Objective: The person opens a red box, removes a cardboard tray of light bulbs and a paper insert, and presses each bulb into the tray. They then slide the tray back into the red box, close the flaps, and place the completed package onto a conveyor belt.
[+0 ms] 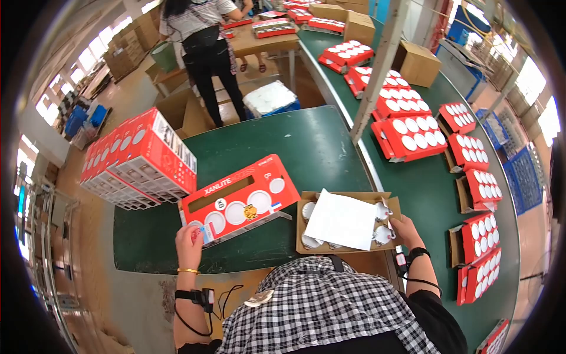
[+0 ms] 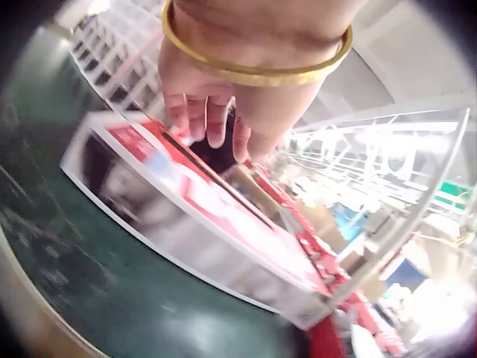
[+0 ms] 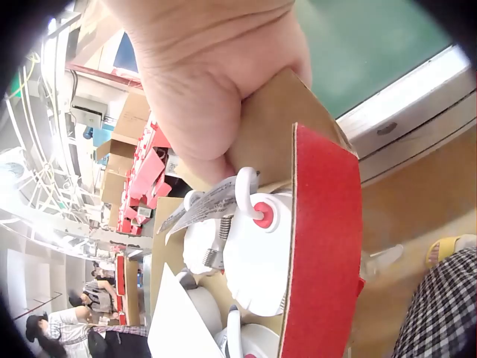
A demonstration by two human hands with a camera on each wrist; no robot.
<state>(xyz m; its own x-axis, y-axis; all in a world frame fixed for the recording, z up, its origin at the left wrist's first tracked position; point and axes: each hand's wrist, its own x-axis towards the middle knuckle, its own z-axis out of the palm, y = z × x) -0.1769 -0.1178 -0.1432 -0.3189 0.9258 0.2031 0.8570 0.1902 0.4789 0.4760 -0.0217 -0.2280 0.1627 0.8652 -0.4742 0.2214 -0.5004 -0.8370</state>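
1. Tray (image 3: 276,123), brown card with a red outer wall, sits low on the green table (image 1: 283,133), near its front edge and beside the metal rail (image 1: 370,168). White lamps (image 1: 384,235) fill it under a loose sheet (image 1: 342,221).

2. Just left of it lies a red box (image 1: 239,202), window upward and set at a slant; behind its left end stands a stack (image 1: 141,159) of red packs.

3. Trouble, as we judge it, could start with the sheet: nothing we see pins it, so a quick pull on the tray might send it sliding or fold it under.

4. Hoses and springs rise among the lamps. We would expect them to snag if anything were pushed tightly over the tray.

5. Placed so near the front edge, the tray could tip if drawn the wrong way; its thin end flap may bend if it takes the whole load.

6. Right grip (image 1: 407,231): clasped over the tray's right end, card held between thumb and fingers.

7. Left grip (image 1: 188,248): fingers curled at the box's near left end, pinching it lightly, as far as we can tell. Too hard a squeeze might crease the card.
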